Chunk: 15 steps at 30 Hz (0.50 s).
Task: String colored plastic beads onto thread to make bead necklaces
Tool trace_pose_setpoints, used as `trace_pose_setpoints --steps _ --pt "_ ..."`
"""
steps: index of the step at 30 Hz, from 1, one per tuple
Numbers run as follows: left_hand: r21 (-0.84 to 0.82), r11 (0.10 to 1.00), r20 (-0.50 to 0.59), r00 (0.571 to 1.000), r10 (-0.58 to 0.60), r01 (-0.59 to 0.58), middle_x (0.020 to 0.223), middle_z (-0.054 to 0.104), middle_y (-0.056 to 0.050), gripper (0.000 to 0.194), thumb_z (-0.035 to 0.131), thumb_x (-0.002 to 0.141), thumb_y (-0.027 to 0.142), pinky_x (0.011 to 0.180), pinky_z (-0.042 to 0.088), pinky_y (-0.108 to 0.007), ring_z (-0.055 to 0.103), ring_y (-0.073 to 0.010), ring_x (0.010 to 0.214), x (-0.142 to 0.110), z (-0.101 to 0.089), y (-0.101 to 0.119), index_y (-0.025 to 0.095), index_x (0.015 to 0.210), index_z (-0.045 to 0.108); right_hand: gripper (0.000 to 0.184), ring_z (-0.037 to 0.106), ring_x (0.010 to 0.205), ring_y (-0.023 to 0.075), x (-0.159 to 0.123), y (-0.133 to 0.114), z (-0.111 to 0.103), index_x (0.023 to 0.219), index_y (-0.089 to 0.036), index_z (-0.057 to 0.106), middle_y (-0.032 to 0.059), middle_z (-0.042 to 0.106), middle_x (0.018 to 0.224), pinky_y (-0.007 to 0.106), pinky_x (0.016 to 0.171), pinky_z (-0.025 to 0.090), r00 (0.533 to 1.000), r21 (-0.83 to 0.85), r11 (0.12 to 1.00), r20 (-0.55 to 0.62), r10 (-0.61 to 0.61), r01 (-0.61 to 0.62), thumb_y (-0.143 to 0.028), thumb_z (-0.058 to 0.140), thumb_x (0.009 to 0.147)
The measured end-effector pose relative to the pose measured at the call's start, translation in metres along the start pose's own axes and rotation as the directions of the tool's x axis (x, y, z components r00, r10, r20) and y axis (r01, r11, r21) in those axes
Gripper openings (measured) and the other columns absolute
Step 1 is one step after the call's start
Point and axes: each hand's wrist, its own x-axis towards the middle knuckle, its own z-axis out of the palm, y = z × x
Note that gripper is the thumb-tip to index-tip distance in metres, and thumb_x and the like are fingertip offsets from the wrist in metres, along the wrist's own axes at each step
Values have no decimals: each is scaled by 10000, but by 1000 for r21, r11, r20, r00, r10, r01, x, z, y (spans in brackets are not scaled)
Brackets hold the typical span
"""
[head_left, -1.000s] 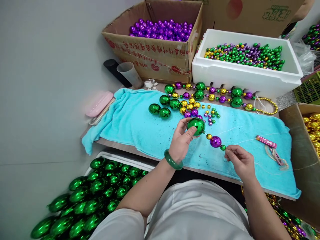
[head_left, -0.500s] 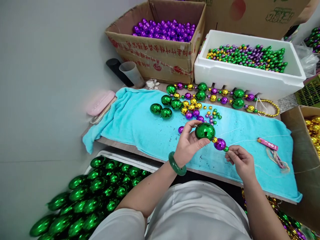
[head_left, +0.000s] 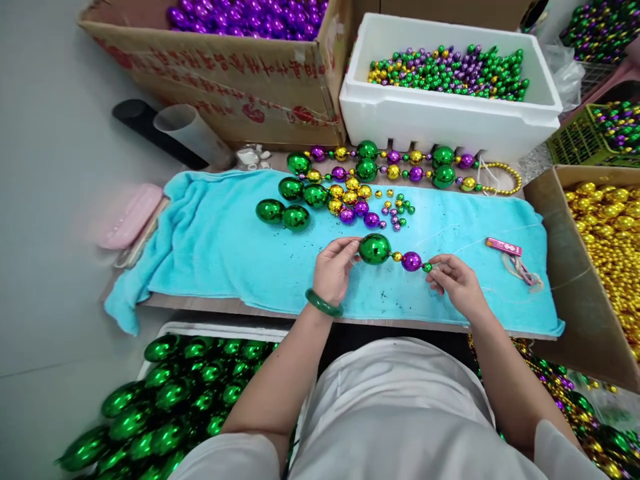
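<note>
My left hand point(head_left: 334, 270), with a green bangle point(head_left: 324, 304) on its wrist, pinches the left end of a strand at a large green bead point(head_left: 375, 249). Along the strand follow a small gold bead point(head_left: 397, 257), a purple bead point(head_left: 412, 261) and a small green bead point(head_left: 427, 267). Thumb and fingers of my right hand point(head_left: 456, 283) are closed at the thread beside that small green bead. The strand is held nearly straight above a turquoise towel point(head_left: 210, 233). Loose large green beads point(head_left: 270, 211), gold beads point(head_left: 350, 197) and purple beads point(head_left: 361, 209) lie behind it.
A finished-looking bead necklace point(head_left: 393, 172) lies along the back. Behind stand a carton point(head_left: 225, 87) of purple beads and a white foam box point(head_left: 450, 123) of small beads. Gold beads fill a carton point(head_left: 560, 267) at right. A pink lighter-like item point(head_left: 504, 247) rests on the towel.
My left hand has shifted from around the large green bead to its left end. The strand now stretches straighter between my hands. The camera view has also shifted.
</note>
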Motion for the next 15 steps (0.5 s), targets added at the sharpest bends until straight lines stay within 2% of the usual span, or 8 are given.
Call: trace_pose_setpoints --steps 2,4,6,8,11,13,15 --pt "29 998 -15 998 53 -52 840 679 -36 234 754 662 324 602 473 -198 615 -110 735 1 -2 -1 156 774 636 267 554 556 127 2 1 -6 966 -184 615 2 634 647 241 494 400 1000 -184 983 17 -18 21 -382 586 789" --pt "58 992 -26 993 116 -115 833 678 -35 252 727 695 347 591 472 -201 630 -118 738 2 -4 0 164 805 593 215 549 563 138 4 -4 -10 928 -193 660 9 645 650 272 552 418 996 -411 910 -34 -77 57 -344 572 803" --pt "92 982 -25 985 168 -165 794 675 -34 260 697 730 365 588 478 -211 647 -132 738 2 -5 2 171 836 560 175 561 601 153 6 -15 -7 878 -201 684 32 673 729 300 616 433 970 -569 814 -114 -215 113 -305 558 816" --pt "127 970 -12 978 210 -207 766 669 -31 254 669 761 375 590 487 -221 657 -140 732 1 -4 6 174 853 546 167 591 679 169 10 -33 5 862 -202 686 55 689 845 312 670 448 918 -612 759 -128 -374 224 -276 539 836" --pt "178 947 19 963 269 -268 782 669 -25 241 635 794 389 596 505 -233 664 -139 718 -6 2 19 180 871 544 176 621 805 177 15 -63 36 935 -209 672 60 686 984 299 714 470 857 -531 725 3 -516 439 -260 521 862" --pt "225 918 39 945 326 -326 800 671 -21 228 622 808 386 612 522 -245 666 -140 718 -13 8 30 182 879 551 212 624 905 182 19 -80 59 1030 -212 653 58 675 1071 298 764 479 832 -473 700 147 -536 535 -245 526 864" --pt "264 879 54 916 397 -397 818 674 -21 212 618 816 373 628 538 -257 668 -142 715 -21 12 42 180 883 560 245 611 985 191 24 -92 77 1079 -203 642 61 668 1110 307 826 468 822 -492 661 278 -497 567 -216 535 859"
